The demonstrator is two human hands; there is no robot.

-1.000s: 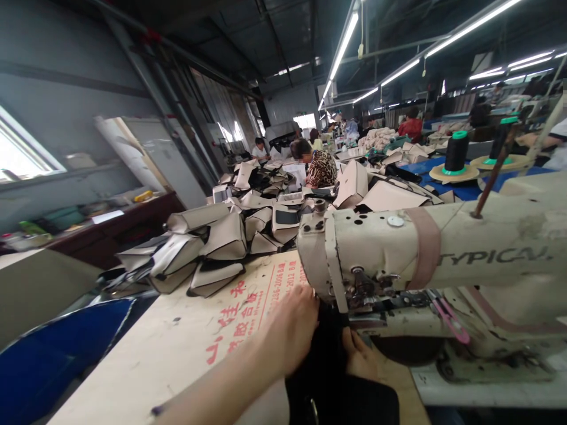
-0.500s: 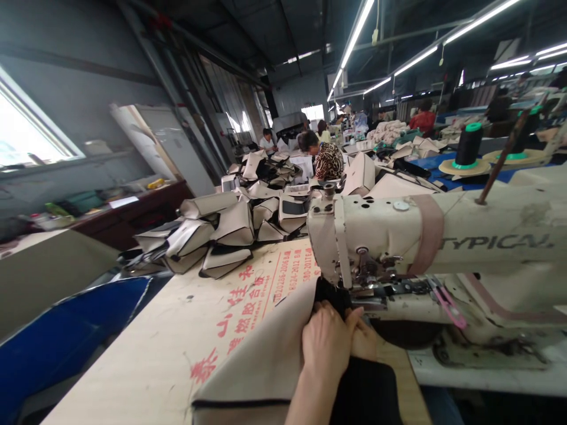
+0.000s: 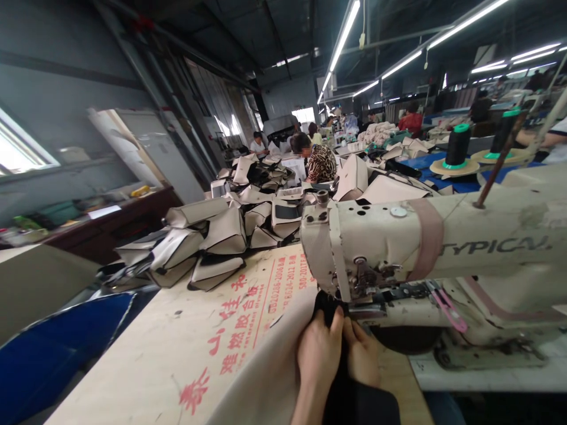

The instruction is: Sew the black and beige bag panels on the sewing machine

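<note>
My left hand and my right hand lie side by side just below the head of a cream sewing machine marked TYPICAL. Both pinch a workpiece of beige material and black fabric, its black end pushed under the needle area. The beige part spreads down to the left over the table. My left forearm runs off the bottom edge. The needle itself is hidden behind the machine head and my fingers.
The table carries a cardboard sheet with red print. A heap of sewn beige and black pieces sits behind it. A blue bin stands at left. Black thread cones stand at right. Other people work farther back.
My left hand came off the cardboard and drew in beside my right hand. The beige piece came into view under it and now lies fed toward the machine head.
</note>
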